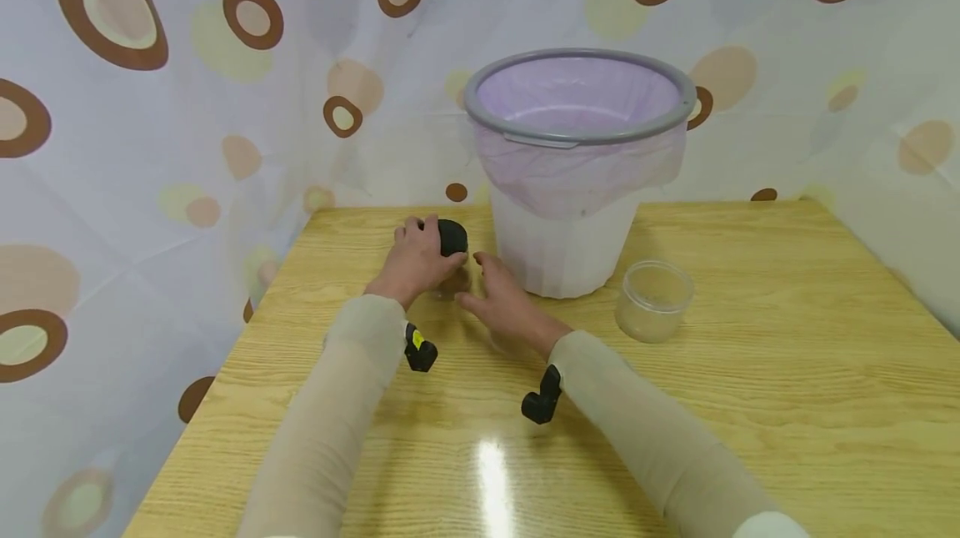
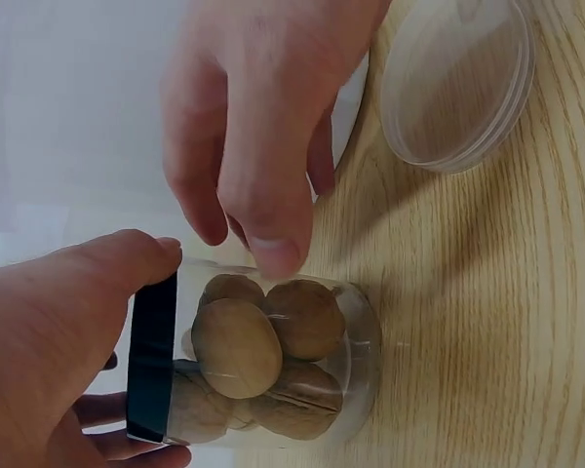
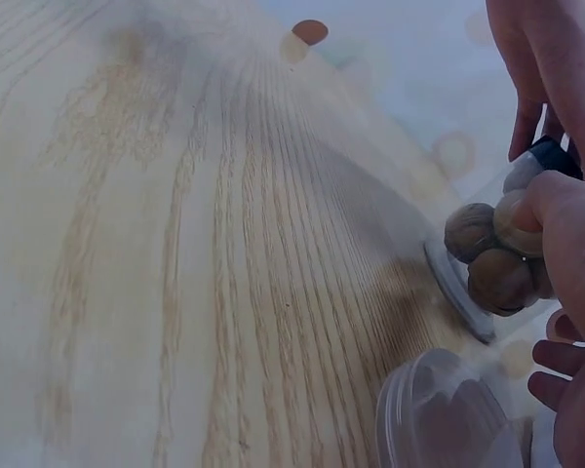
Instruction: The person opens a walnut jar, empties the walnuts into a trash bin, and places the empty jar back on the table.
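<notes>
A clear jar (image 2: 364, 341) with a black lid (image 1: 453, 238) stands on the table at the left of the bin. Several walnuts (image 2: 237, 348) show through its wall. My left hand (image 1: 417, 261) grips the lid from above, thumb on the near side and fingers round the far side. Beside the jar, on its right, is my right hand (image 1: 512, 303), its fingers apart and loosely bent, holding nothing. In the left wrist view its fingertips overlap the jar's edge; whether they touch it I cannot tell.
A white bin (image 1: 558, 258) with a grey rim and a pinkish liner stands behind my right hand. Right of it sits a clear round tub (image 1: 654, 304). The wooden table (image 1: 787, 421) meets a patterned cloth (image 1: 247, 121) at the back and left.
</notes>
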Demonstrator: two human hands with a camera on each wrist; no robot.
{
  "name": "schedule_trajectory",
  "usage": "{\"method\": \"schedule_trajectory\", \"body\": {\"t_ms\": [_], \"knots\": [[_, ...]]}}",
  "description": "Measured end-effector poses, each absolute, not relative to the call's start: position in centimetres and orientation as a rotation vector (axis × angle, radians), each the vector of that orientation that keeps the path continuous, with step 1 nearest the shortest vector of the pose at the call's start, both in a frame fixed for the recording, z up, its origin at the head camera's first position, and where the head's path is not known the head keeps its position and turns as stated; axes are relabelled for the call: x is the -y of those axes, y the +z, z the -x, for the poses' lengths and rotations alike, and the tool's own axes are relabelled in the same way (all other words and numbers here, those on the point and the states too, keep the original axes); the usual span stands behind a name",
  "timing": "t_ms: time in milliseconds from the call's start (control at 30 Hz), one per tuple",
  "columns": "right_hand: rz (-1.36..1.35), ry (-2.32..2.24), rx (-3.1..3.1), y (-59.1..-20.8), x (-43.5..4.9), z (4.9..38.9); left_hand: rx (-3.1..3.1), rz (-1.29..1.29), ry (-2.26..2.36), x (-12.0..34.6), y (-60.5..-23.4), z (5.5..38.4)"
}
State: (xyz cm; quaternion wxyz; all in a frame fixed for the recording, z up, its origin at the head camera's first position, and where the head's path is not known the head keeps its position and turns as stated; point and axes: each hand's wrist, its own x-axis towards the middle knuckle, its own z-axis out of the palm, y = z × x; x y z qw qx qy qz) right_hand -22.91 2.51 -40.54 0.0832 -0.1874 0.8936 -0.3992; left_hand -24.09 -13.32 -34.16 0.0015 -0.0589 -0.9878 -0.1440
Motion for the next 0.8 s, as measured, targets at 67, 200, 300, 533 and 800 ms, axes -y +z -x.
{"method": "schedule_trajectory", "body": {"t_ms": [67,200,300,533,800], "knots": [[0.542,-1.175,-2.677,-40.7,-2.2,23.2,3.094,0.179,-0.455,13.3,-34.2,24.1],[0.547,-1.170,-2.675,-40.9,-1.9,23.7,3.092,0.166,-0.463,13.3,-34.4,24.1],[0.551,-1.209,-2.661,-41.0,-1.8,24.0,3.088,0.164,-0.467,13.3,-34.4,24.0],[0.583,-1.359,-2.614,-40.9,-2.2,24.2,3.074,0.150,-0.522,12.9,-34.2,23.7],[0.729,-1.612,-2.511,-41.1,-2.2,23.7,3.018,0.068,-0.720,13.0,-34.0,22.5]]}}
